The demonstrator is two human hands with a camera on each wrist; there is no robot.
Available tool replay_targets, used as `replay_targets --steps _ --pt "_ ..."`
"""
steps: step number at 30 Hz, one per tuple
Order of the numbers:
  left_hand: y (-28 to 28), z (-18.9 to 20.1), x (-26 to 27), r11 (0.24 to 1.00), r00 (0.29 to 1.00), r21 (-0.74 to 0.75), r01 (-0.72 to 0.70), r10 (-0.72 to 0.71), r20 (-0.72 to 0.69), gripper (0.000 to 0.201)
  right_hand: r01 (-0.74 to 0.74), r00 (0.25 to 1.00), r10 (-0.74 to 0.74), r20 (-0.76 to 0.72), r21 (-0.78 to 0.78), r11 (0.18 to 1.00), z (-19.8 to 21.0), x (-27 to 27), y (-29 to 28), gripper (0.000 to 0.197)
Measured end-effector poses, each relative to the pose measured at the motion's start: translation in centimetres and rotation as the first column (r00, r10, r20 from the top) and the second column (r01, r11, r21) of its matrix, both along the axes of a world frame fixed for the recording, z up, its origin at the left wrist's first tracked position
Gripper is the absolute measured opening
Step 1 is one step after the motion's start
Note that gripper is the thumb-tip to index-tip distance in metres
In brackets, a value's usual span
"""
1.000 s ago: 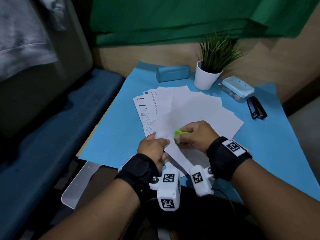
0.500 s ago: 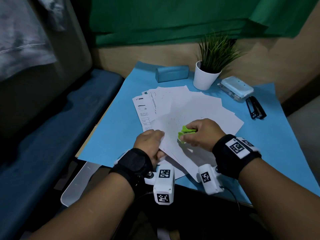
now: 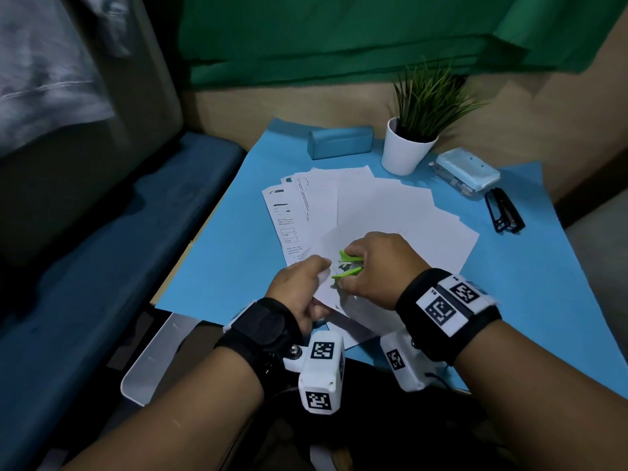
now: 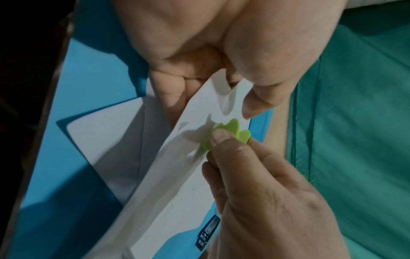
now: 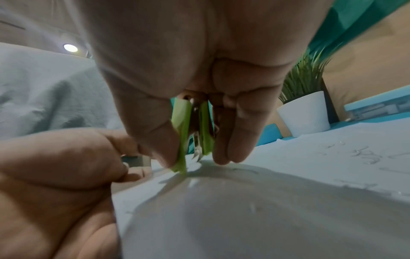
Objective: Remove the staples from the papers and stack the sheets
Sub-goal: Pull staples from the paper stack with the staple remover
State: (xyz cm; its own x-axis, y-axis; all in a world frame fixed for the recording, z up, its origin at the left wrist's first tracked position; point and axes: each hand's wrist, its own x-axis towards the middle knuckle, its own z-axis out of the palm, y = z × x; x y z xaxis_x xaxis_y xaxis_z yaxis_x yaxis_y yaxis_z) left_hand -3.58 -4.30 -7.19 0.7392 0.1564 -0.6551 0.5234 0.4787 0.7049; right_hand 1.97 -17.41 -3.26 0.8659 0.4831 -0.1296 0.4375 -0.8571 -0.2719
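Several white sheets (image 3: 390,212) lie fanned out on the blue mat (image 3: 231,253). My left hand (image 3: 302,283) pinches the near corner of a stapled set (image 4: 195,112) between thumb and fingers and lifts it slightly. My right hand (image 3: 377,266) grips a green staple remover (image 3: 348,265) by thumb and fingers, with its metal claws (image 5: 198,152) down on the paper by that corner. The remover's green wings (image 4: 230,133) sit against the sheet just beside my left thumb. Pulled staples (image 5: 357,154) lie loose on the paper farther right.
A white pot with a green plant (image 3: 407,147) stands at the back of the mat. A teal case (image 3: 339,142) lies left of it, a light blue stapler (image 3: 467,171) and a black staple remover (image 3: 503,210) right of it. A blue cushion (image 3: 85,266) borders the left.
My right hand has turned the green remover so its wings spread, and set its claws on the corner. My left hand shifted slightly and raised the corner of the set.
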Motion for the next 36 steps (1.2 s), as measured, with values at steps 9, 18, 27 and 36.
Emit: replay_targets --steps 9,18,27,36 --pt "0.1 -0.9 -0.6 0.998 0.999 0.034 -0.045 0.044 0.02 0.01 -0.043 0.998 0.043 -0.039 0.005 0.999 0.3 -0.6 0.0 0.029" --pt "-0.9 -2.2 -3.1 0.997 0.997 -0.021 -0.077 0.077 0.03 0.018 -0.076 0.994 0.073 -0.077 -0.039 0.996 0.1 -1.7 -0.8 0.03" --pt "-1.6 -1.6 -2.7 0.998 0.997 0.017 0.062 -0.062 0.042 0.03 -0.009 0.998 0.005 -0.063 -0.053 0.999 -1.0 -2.3 -2.7 0.031" --pt "-1.7 -1.6 -1.7 0.999 0.998 -0.001 0.043 -0.043 0.037 0.028 0.586 0.642 -0.055 -0.764 0.443 0.678 -0.5 -1.6 -3.1 0.026"
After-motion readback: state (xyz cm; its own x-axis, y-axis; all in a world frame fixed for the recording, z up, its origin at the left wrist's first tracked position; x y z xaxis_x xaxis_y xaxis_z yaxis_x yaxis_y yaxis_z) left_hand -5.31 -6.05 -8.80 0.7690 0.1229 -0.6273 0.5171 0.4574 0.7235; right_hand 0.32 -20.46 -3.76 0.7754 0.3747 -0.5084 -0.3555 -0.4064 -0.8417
